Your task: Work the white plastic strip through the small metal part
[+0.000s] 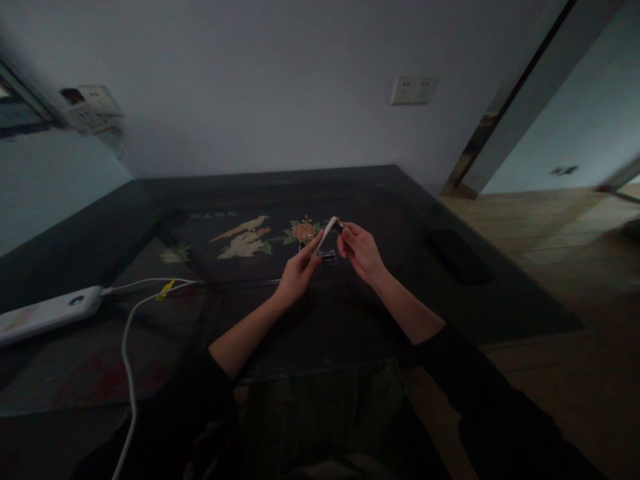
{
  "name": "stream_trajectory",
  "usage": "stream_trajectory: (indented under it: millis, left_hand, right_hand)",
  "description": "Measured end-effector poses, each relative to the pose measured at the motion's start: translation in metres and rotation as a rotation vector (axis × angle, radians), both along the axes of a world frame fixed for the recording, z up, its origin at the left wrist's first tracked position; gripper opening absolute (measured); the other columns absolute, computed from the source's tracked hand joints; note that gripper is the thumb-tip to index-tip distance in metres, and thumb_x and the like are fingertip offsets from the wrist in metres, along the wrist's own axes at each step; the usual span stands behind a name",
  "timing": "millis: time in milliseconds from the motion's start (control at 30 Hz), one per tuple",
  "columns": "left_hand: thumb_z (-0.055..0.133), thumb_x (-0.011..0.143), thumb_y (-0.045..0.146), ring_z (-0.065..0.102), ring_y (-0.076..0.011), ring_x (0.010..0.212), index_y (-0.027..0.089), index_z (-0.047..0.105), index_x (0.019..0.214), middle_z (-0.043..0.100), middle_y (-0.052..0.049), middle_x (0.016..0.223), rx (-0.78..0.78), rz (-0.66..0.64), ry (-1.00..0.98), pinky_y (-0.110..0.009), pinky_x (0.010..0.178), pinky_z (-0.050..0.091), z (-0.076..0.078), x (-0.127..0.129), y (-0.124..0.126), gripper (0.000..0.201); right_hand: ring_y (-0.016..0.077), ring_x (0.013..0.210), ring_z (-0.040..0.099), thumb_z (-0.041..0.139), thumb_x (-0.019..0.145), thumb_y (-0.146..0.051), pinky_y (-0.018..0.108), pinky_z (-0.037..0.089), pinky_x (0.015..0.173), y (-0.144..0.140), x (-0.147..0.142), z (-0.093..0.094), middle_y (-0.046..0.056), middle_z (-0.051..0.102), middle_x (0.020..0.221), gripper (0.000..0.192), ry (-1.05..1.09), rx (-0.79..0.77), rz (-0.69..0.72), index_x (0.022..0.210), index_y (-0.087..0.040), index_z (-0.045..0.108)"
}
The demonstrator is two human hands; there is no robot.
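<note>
My left hand (299,273) pinches a slim white stick-like object (326,233) that slants up to the right. My right hand (361,252) is closed on a small dark piece (339,226) at the white object's upper end. Both hands hover over the middle of a dark glass-topped table (250,320). A small clear item (329,255) lies on the table just below and between the hands; what it is cannot be told in the dim light.
A white power strip (47,313) with white cables (131,313) lies at the table's left. A dark flat object (459,255) rests at the right. Bird-and-flower decoration (250,238) shows under the glass. A wall outlet (413,89) is behind; wooden floor (560,247) lies right.
</note>
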State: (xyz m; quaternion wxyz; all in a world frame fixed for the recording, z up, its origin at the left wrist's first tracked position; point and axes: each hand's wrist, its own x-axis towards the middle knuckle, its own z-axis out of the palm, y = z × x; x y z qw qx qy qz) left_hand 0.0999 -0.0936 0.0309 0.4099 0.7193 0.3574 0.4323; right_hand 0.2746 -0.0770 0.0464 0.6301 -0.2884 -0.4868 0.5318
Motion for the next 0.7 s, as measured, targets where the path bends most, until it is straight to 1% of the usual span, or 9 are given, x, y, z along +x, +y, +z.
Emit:
stream_trajectory:
  millis: [67, 133, 200, 300, 367, 467, 600, 700]
  left_hand:
    - [0.05, 0.094, 0.029, 0.031, -0.0078, 0.053, 0.017, 0.036, 0.152, 0.046, 0.006, 0.063, -0.006, -0.008, -0.007, -0.019, 0.052, 0.029, 0.0, 0.0, -0.001, 0.06]
    - [0.05, 0.094, 0.029, 0.03, -0.0078, 0.053, 0.017, 0.036, 0.152, 0.045, 0.006, 0.062, -0.003, -0.015, -0.014, -0.019, 0.051, 0.028, -0.001, 0.0, -0.002, 0.06]
    - [0.05, 0.095, 0.03, 0.031, -0.0079, 0.053, 0.018, 0.036, 0.152, 0.049, 0.005, 0.064, 0.004, -0.021, -0.018, -0.019, 0.051, 0.028, -0.001, 0.001, -0.002, 0.06]
    - [0.05, 0.095, 0.031, 0.034, -0.0085, 0.054, 0.018, 0.039, 0.15, 0.059, 0.001, 0.072, 0.029, -0.037, -0.021, -0.019, 0.053, 0.032, -0.001, 0.002, -0.004, 0.058]
    - [0.049, 0.096, 0.033, 0.037, -0.009, 0.055, 0.018, 0.04, 0.15, 0.063, -0.001, 0.074, 0.043, -0.048, -0.014, -0.02, 0.054, 0.034, -0.001, 0.002, -0.005, 0.057]
    - [0.048, 0.096, 0.033, 0.038, -0.0088, 0.055, 0.019, 0.039, 0.151, 0.064, -0.001, 0.076, 0.043, -0.064, 0.016, -0.02, 0.056, 0.036, -0.001, 0.003, -0.007, 0.057]
    - [0.047, 0.096, 0.033, 0.041, -0.0091, 0.057, 0.019, 0.038, 0.151, 0.066, -0.002, 0.083, 0.046, -0.077, 0.044, -0.022, 0.061, 0.04, 0.001, 0.004, -0.01, 0.058]
    - [0.046, 0.096, 0.033, 0.04, -0.0089, 0.056, 0.019, 0.036, 0.152, 0.064, -0.001, 0.078, 0.03, -0.074, 0.054, -0.021, 0.058, 0.038, 0.003, 0.004, -0.011, 0.059]
  right_hand:
    - [0.0069, 0.044, 0.041, 0.079, 0.068, -0.059, 0.022, 0.029, 0.044, -0.001, 0.0, 0.001, -0.007, 0.054, 0.052, 0.049, 0.008, 0.01, 0.001, 0.093, -0.02, 0.063]
    - [0.0068, 0.044, 0.042, 0.078, 0.069, -0.058, 0.022, 0.029, 0.044, -0.001, 0.0, 0.001, -0.007, 0.054, 0.052, 0.048, 0.01, 0.018, 0.005, 0.093, -0.019, 0.063]
    - [0.0069, 0.044, 0.041, 0.078, 0.07, -0.057, 0.022, 0.029, 0.044, -0.001, 0.001, 0.0, -0.007, 0.054, 0.052, 0.047, 0.009, 0.02, 0.007, 0.094, -0.02, 0.063]
    - [0.007, 0.046, 0.041, 0.076, 0.072, -0.057, 0.023, 0.029, 0.045, -0.001, 0.002, 0.0, -0.006, 0.052, 0.054, 0.046, -0.006, 0.016, 0.0, 0.096, -0.019, 0.066]
    - [0.0069, 0.047, 0.04, 0.076, 0.073, -0.058, 0.023, 0.029, 0.045, 0.0, 0.002, 0.0, -0.006, 0.051, 0.054, 0.047, -0.021, 0.016, -0.006, 0.097, -0.019, 0.068]
    - [0.0069, 0.048, 0.039, 0.075, 0.073, -0.059, 0.023, 0.028, 0.045, 0.0, 0.002, 0.0, -0.005, 0.05, 0.055, 0.049, -0.032, 0.018, -0.017, 0.1, -0.019, 0.071]
    - [0.0071, 0.049, 0.04, 0.074, 0.074, -0.059, 0.023, 0.03, 0.046, -0.001, 0.002, 0.0, -0.005, 0.048, 0.056, 0.05, -0.018, 0.016, -0.014, 0.103, -0.018, 0.072]
    - [0.0067, 0.049, 0.04, 0.075, 0.074, -0.057, 0.022, 0.03, 0.046, -0.003, 0.001, 0.001, -0.005, 0.048, 0.057, 0.048, -0.01, 0.013, -0.014, 0.101, -0.018, 0.072]
